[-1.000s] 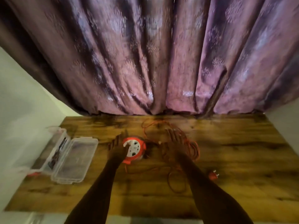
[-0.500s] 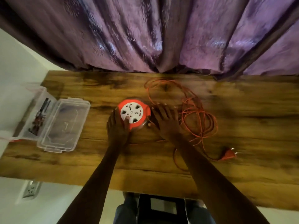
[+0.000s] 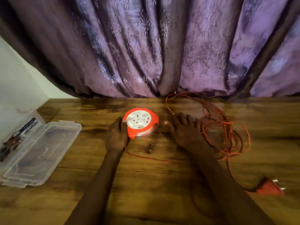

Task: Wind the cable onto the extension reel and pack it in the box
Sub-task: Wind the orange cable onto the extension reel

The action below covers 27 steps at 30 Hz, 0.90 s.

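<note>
Reel (image 3: 140, 123) lies flat mid-desk (image 3: 146, 184), socket face up. Left hand (image 3: 116, 135) cups its left rim, fingers curled against it. Right hand (image 3: 185, 132) rests spread and flat on the desk just right of the reel, gripping nothing. Cable (image 3: 225, 132) sprawls in loose tangled loops on the right, plug (image 3: 267, 189) at the near end. Box (image 3: 39, 153) sits open far left.

Judgement: reel looks light, hard plastic, likely slick; hold by the rim. Cable thin and limp, prone to snag; feed it through the fingers near the reel.
</note>
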Tool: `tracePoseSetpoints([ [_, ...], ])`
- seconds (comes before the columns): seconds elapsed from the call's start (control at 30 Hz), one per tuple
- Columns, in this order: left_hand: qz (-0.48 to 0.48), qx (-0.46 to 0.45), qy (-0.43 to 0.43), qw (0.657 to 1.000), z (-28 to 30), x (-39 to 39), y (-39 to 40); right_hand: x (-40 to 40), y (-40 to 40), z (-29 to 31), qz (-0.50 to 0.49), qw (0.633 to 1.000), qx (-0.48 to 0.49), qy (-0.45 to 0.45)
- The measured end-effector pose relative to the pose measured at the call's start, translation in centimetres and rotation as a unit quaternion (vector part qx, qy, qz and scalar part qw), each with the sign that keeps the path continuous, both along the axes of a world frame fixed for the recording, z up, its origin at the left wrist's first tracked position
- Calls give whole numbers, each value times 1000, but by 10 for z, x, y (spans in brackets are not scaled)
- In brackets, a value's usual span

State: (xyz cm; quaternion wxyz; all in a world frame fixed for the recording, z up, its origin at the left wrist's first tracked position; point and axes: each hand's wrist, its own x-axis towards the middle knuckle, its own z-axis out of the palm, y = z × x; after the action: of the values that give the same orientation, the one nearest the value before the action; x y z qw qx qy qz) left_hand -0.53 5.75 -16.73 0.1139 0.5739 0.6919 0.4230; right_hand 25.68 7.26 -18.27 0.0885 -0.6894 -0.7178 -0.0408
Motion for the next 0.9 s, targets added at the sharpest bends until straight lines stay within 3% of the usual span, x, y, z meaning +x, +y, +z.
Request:
tracePoseSetpoints([
  [0.1,-6,13,-19,1000,-8,-4,4,2,4,-1,5,1000,-1,9],
  [0.27,11,-25,45,999,-8,-5,0,2,3,5,23,998,-39,36],
  [0.43,12,-68,36,997,0,-2,-8,-1,-13,13,83,996,15,24],
  [0.5,11,-87,-11,996,4,0,-10,-2,-17,16,136,990,42,18],
  [0.6,-13,-96,-168,981,11,1,-10,-3,-22,24,169,982,37,71],
  [0.8,-126,-68,-393,908,30,20,-4,-3,-18,28,136,967,7,214],
  [0.9,-190,-22,-452,871,36,29,0,-1,-8,25,133,927,23,349],
])
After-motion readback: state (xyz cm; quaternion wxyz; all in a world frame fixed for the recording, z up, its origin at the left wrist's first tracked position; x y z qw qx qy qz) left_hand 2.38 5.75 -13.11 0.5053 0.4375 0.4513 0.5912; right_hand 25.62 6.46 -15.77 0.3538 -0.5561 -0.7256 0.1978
